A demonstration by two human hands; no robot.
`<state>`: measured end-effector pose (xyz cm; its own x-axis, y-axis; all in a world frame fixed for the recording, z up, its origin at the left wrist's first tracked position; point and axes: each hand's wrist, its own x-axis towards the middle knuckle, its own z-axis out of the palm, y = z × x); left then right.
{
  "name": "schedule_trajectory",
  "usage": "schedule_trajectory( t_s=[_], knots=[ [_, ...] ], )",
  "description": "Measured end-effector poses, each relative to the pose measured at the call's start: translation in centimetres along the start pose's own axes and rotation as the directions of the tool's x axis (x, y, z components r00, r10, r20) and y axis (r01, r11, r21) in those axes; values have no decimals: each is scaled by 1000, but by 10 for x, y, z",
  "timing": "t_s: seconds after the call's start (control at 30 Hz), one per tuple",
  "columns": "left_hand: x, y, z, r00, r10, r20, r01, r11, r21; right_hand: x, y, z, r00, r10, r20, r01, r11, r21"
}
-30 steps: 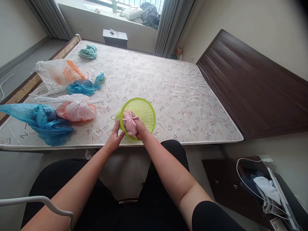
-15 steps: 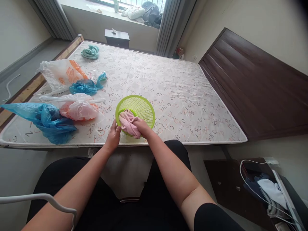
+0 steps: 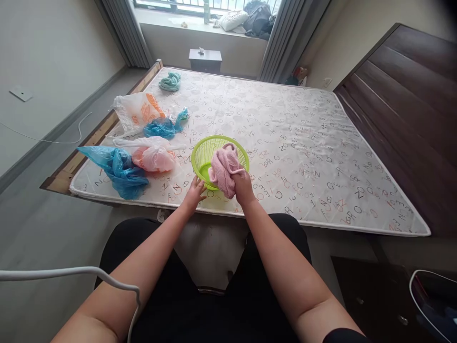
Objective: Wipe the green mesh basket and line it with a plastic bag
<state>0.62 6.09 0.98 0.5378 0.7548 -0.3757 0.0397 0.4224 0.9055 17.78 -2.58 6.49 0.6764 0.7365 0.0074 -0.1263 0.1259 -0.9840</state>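
The right hand (image 3: 244,188) is clamped on a bunched pink cloth (image 3: 224,169), just ahead and left of it, partly hiding the green basket (image 3: 203,153). The left hand (image 3: 194,194), fingers apart, is at the basket's near rim; contact is unclear. A blue bag (image 3: 123,172) lies on the mattress (image 3: 303,143), left of that hand.

The bunched cloth (image 3: 225,167) hid most fingers of the right hand (image 3: 244,188) and part of the inside of the basket (image 3: 202,156). What the nearer blue bag (image 3: 124,175) held could not be told through its folds. The thing (image 3: 201,50) on the nightstand (image 3: 211,55) was too small to name. The top edge cut off the window (image 3: 193,5), the right edge the headboard (image 3: 414,105), the left edge the thick cable (image 3: 53,273).
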Motion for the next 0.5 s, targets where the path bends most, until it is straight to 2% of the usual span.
schedule_trajectory(
  t_s=[0.27,0.5],
  knots=[
    [-5,2,6,981,-94,169,120,981,-150,-6,-7,5,999,-29,-20,27,996,-82],
    [-4,-3,8,970,-149,191,174,977,-122,-7,-9,7,1000,8,-7,-8,997,-82]
  ],
)
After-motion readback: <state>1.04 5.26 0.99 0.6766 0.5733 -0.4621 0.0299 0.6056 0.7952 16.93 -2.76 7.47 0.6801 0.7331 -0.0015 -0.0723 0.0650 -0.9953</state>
